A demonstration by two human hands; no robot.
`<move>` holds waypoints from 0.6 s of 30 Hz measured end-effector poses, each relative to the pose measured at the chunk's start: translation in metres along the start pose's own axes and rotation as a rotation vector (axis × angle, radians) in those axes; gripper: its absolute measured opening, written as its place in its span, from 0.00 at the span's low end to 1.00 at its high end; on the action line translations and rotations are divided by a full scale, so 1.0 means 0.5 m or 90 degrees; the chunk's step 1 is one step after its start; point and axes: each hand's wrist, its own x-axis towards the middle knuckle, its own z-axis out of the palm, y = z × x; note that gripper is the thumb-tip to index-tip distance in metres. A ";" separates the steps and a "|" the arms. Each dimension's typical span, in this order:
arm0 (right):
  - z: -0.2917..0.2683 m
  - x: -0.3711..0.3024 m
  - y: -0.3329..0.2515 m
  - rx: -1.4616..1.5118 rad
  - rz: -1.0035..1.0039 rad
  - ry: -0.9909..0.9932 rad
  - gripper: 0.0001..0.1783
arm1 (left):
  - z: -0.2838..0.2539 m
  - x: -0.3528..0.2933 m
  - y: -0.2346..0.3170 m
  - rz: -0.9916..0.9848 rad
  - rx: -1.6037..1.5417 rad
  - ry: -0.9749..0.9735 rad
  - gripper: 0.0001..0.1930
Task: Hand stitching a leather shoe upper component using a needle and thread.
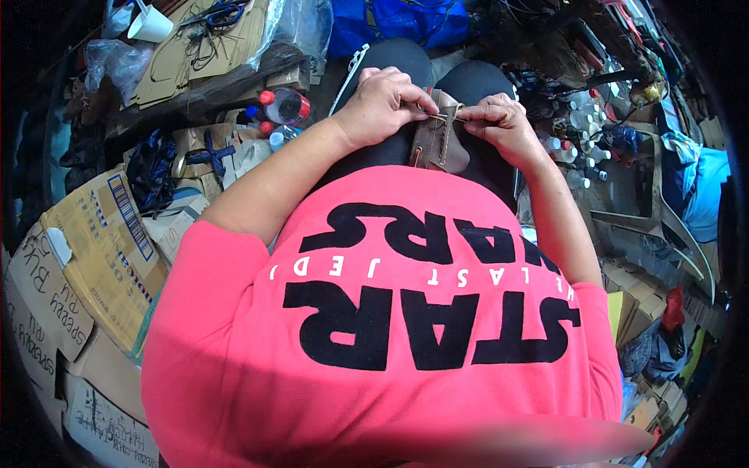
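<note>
A brown leather shoe upper (447,152) rests in my lap, held between my dark-clad knees. A line of pale stitches runs along its middle. From the left my left hand (384,103) reaches over it, thumb and forefinger pinched on a thin pale thread (446,118). Opposite it, my right hand (499,123) pinches the thread's other side close to the leather. The thread lies across the upper between both sets of fingertips. Whether a needle is in either pinch is too small to make out.
Bottles with red caps (285,106) stand to the left, near a marked cardboard box (105,253). Flat card pieces (175,66) with dark-handled scissors (225,13) lie at the far left. Several small bottles (563,151) crowd the right. A blue bag (398,19) sits beyond my knees.
</note>
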 end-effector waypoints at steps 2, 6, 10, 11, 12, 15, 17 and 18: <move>0.010 -0.003 -0.002 0.001 0.002 0.028 0.13 | 0.010 -0.001 0.015 -0.017 0.004 0.021 0.07; 0.025 -0.005 -0.009 0.035 0.095 0.053 0.13 | 0.024 0.001 0.034 -0.084 0.002 0.039 0.07; 0.030 0.004 -0.011 -0.013 0.145 0.067 0.13 | 0.025 0.019 0.041 -0.103 -0.002 0.024 0.08; 0.026 0.006 -0.015 0.014 0.160 0.055 0.13 | 0.023 0.019 0.039 -0.102 -0.001 0.024 0.08; 0.023 0.008 -0.017 0.041 0.175 0.042 0.13 | 0.021 0.015 0.035 -0.091 -0.034 0.016 0.07; 0.012 0.001 -0.007 0.080 0.131 0.024 0.12 | 0.005 0.002 0.029 -0.024 -0.032 0.048 0.07; 0.012 0.000 -0.012 0.058 0.114 0.029 0.12 | -0.003 -0.014 0.022 -0.005 0.002 0.076 0.11; 0.012 -0.002 -0.013 0.034 0.097 0.035 0.12 | -0.001 -0.015 0.020 -0.006 0.003 0.075 0.11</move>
